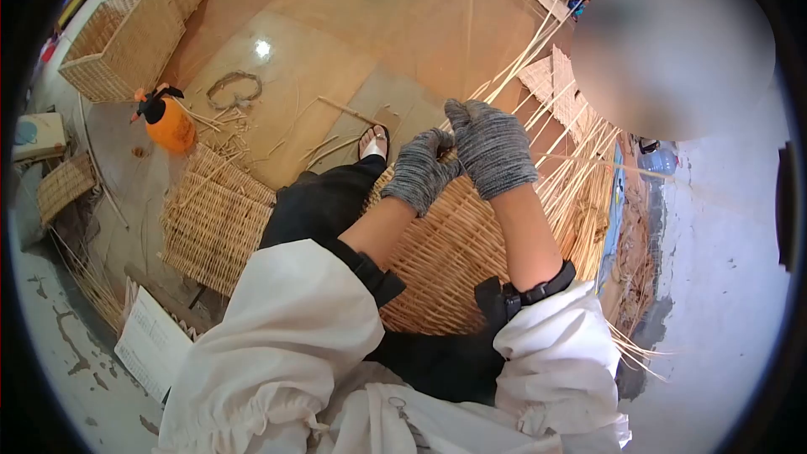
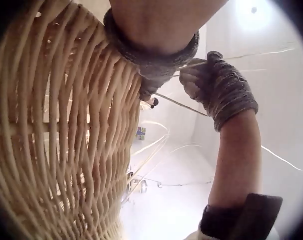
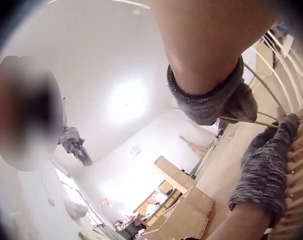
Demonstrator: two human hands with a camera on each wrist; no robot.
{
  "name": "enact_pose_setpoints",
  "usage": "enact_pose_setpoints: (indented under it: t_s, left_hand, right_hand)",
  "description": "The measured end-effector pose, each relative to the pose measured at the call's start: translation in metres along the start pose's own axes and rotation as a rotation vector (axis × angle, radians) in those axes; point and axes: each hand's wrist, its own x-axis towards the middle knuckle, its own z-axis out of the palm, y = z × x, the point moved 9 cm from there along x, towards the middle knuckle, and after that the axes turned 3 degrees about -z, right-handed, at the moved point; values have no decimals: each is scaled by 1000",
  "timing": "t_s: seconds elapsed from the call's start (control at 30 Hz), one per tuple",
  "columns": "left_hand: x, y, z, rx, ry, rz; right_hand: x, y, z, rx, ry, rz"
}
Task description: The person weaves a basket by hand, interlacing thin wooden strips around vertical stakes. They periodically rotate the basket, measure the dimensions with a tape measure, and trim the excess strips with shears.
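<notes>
A woven wicker piece [image 1: 437, 269] lies in the person's lap, pale brown strands in close rows. Both hands wear grey knit gloves and meet over its far edge. The left hand [image 1: 420, 170] is curled at that edge, pinching a strand there; its fingertips are partly hidden in the head view. The right hand [image 1: 496, 147], just beside it, pinches a thin wicker strand [image 2: 194, 65]. In the right wrist view, this strand [image 3: 266, 124] runs between the gloved hands. Long loose strands [image 1: 580, 176] fan out past the right hand.
An orange spray bottle [image 1: 171, 126] stands on the floor at left, near a second woven panel [image 1: 214, 223]. Wicker boxes [image 1: 126, 38] stand at the back left, and a coil [image 1: 235, 88] lies on the floor. Another person, blurred, is at right near a plastic bottle [image 1: 658, 161].
</notes>
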Motion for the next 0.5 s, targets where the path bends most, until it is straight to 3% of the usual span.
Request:
enact_pose_setpoints:
  t_s: [0.03, 0.13, 0.2, 0.3, 0.4, 0.43, 0.47, 0.5]
  left_hand:
    - [0, -4, 0, -30, 8, 1]
    - [-31, 66, -15, 258, 81, 136]
    - [-45, 91, -13, 566, 143, 364]
    - [-36, 63, -14, 322, 37, 103]
    - [2, 45, -7, 347, -155, -79]
    - [9, 39, -2, 346, -211, -142]
    - [4, 41, 9, 269, -327, -328]
    - [6, 42, 12, 302, -315, -296]
  right_hand:
    - [-1, 0, 0, -29, -9, 5]
    - [-72, 16, 4, 195, 562, -345]
    - [-78, 89, 34, 968, 600, 133]
    - [-115, 131, 135, 2096, 515, 957]
    - [-136, 173, 151, 2137, 575, 982]
    - [-138, 179, 150, 2003, 495, 1020]
    - [-137, 179, 136, 1865, 416, 1050]
    - [-136, 182, 128, 1726, 341, 1079]
